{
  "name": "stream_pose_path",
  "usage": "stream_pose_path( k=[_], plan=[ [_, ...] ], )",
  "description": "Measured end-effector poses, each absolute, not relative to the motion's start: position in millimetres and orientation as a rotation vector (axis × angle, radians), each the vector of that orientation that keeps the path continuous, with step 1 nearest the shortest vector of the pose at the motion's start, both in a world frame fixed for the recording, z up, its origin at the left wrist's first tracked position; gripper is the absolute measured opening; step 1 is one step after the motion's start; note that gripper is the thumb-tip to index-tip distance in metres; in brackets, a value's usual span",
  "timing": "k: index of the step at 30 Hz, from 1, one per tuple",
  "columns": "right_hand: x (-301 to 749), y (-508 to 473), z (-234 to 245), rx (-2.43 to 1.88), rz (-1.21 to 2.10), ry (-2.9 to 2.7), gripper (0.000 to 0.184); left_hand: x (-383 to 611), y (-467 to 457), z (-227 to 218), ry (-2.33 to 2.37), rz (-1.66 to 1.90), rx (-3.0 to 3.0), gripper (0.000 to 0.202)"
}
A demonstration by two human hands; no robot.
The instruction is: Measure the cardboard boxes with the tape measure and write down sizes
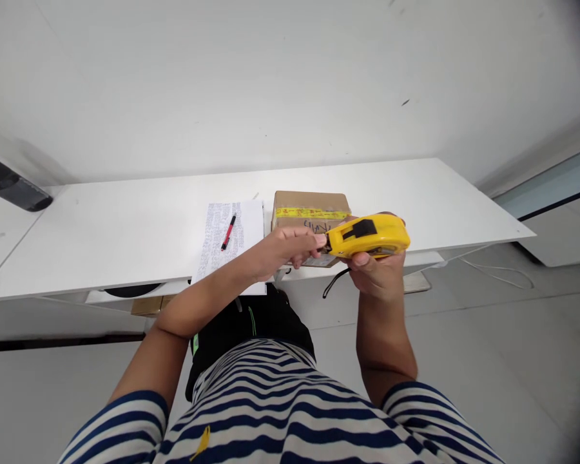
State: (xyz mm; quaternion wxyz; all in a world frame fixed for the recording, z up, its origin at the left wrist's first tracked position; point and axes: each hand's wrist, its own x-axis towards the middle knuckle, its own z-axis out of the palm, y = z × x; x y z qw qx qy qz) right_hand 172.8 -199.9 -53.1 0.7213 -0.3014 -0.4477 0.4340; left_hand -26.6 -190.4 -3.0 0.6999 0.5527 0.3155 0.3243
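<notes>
A yellow tape measure point(386, 233) with a black lock button is held up in front of the box. My right hand point(379, 274) is closed around its case, thumb along the lower side. At the mouth of the case, the fingers of my left hand point(292, 246) pinch the tape's end. No length of blade can be made out between them. A black wrist strap point(336, 281) dangles below the case. Behind both hands, a brown cardboard box point(310, 200) sits on the table, with yellow printed tape and dark handwriting, its near side partly hidden.
Left of the box, sheets of written paper point(210, 235) lie on the white table point(125, 225), reaching past its front edge. On them rests a red and black pen point(229, 232). A wall point(270, 84) stands behind. A pale cable point(502, 269) runs along the floor at right.
</notes>
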Motion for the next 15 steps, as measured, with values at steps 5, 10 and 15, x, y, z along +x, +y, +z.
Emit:
stream_pose_path(
  k=[5, 10, 15],
  plan=[
    [198, -186, -52, -0.721, 0.956, -1.001, 0.069, -38, -175, -1, 0.706, 0.850, 1.071, 0.038],
    [235, -171, -50, -0.762, 0.906, -0.976, 0.059, -70, -152, 14, 0.879, 1.055, 0.969, 0.054],
    [271, -142, -59, -0.816, 0.915, -1.017, 0.061, -96, -128, 4, 0.985, 1.101, 0.874, 0.056]
  ],
)
